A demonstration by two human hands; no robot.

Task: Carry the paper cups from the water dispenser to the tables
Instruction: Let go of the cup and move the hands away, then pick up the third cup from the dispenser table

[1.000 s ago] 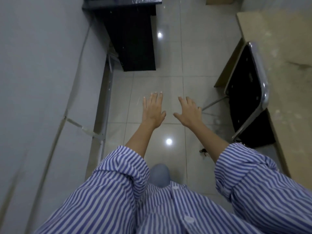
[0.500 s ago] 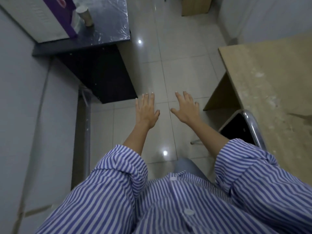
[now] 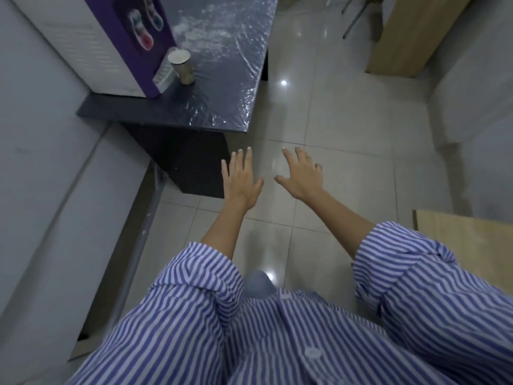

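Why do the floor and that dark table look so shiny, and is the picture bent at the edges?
Head view: ceiling lights glare off the tiled floor and the plastic wrap on the dark table; the wide lens bows the left wall; the light is dim and bluish, and the paper cup looks slightly soft.

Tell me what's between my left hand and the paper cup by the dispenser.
In the head view, only bare plastic-wrapped dark tabletop and its front edge separate the left hand from the paper cup.

A blue-and-white striped shirt (image 3: pixel 291 343) with white buttons, sleeves (image 3: pixel 200 276) rolled above the forearms, and bare hands.
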